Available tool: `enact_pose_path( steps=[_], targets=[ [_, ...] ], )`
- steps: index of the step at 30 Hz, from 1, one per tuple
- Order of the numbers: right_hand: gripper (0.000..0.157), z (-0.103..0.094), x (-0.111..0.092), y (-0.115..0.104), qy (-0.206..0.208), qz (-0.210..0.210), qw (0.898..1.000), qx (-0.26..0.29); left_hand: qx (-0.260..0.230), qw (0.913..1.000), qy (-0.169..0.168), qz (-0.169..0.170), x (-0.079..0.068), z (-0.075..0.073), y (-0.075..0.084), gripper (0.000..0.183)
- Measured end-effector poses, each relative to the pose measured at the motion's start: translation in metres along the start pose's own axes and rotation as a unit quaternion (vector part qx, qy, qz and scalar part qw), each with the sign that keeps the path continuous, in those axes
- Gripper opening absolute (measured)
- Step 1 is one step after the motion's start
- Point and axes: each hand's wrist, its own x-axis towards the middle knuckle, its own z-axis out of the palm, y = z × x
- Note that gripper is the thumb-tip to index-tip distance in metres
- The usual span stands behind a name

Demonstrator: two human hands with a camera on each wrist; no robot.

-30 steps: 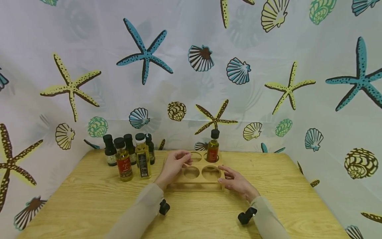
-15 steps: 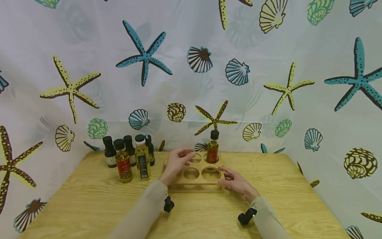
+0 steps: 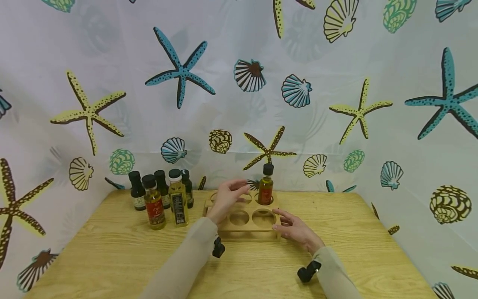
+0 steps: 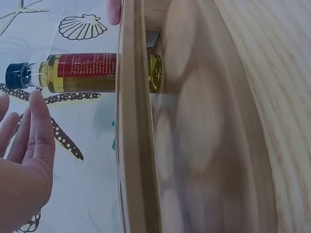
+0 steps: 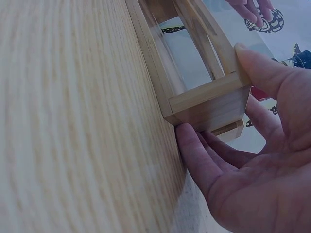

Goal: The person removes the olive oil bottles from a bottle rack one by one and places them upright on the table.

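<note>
A light wooden bottle rack (image 3: 248, 227) with round holes stands on the table. One small bottle of yellow oil (image 3: 265, 192), black-capped and red-labelled, stands upright in its back right hole; the left wrist view shows this oil bottle (image 4: 85, 73) with its base inside the rack. My left hand (image 3: 226, 201) hovers over the rack's left part, fingers loosely bent, holding nothing and apart from the bottle. At the rack's right end, my right hand (image 3: 298, 232) grips the wood, thumb at the top board's edge and fingers against the end piece (image 5: 214, 111).
Several bottles stand together at the table's back left, among them a red-labelled oil bottle (image 3: 154, 207), a square oil bottle (image 3: 179, 203) and dark bottles (image 3: 137, 193) behind. A patterned cloth (image 3: 239, 104) hangs behind the wooden table (image 3: 336, 232).
My left hand has moved right and a little farther back over the rack. The right hand, the rack and the bottles have stayed in place.
</note>
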Motion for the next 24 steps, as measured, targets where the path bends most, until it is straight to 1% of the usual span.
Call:
enact_pose_path(
  steps=[3,10,14,19,24],
  targets=[
    [0.064,0.0,0.0,0.0,0.003,0.0,1.0,0.001,0.011,0.9999,-0.002,0.005,0.005,0.006,0.002,0.033],
    [0.064,0.0,-0.001,0.0,0.003,0.0,1.0,0.001,0.051,0.9986,0.013,0.009,0.016,0.018,0.001,0.033],
    [0.063,0.0,-0.002,-0.001,0.006,0.001,1.0,0.002,0.067,0.9974,0.014,0.022,0.021,0.025,0.0,0.034],
    [0.062,0.001,-0.002,0.0,0.005,0.005,1.0,0.001,0.076,0.9967,0.015,0.024,0.024,0.034,0.0,0.038],
    [0.062,0.001,-0.001,0.0,0.003,0.006,1.0,0.0,0.101,0.9945,0.016,0.019,0.026,0.042,0.001,0.045]
  ],
)
